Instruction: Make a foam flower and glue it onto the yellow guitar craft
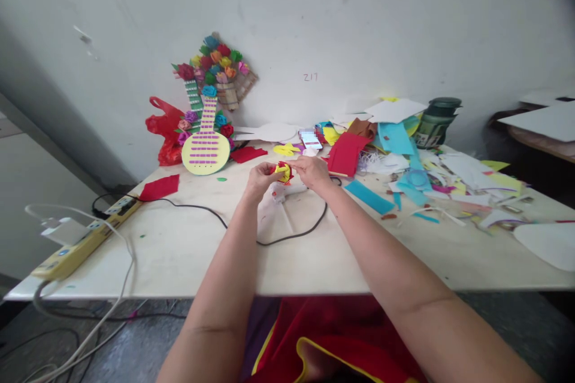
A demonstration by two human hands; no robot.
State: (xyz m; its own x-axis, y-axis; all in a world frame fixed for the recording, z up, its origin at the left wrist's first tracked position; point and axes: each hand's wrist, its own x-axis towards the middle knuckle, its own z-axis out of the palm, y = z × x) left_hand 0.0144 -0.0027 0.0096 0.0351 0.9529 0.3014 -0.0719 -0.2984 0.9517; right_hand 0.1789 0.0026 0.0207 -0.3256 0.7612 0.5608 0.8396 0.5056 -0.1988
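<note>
A small red and yellow paper flower (283, 173) is held up over the middle of the table. My left hand (262, 181) is closed, pinching the flower's left side between thumb and fingers. At its right edge, my right hand (312, 172) has its fingers closed on the red outer part. Just below the hands lies a white glue gun (287, 190), partly hidden, with a black cord running from it. A clear glue stick or similar thin rod seems to lie beneath it, too faint to be sure.
At the left stand a paper lute (205, 152), many-coloured paper flowers (220, 61) and a red plastic bag (167, 131). A yellow power strip (85, 239) lies on the left edge. Rightward are a phone (310, 140), red paper (348, 154), blue strips (369, 197), scraps and a dark green bottle (436, 123).
</note>
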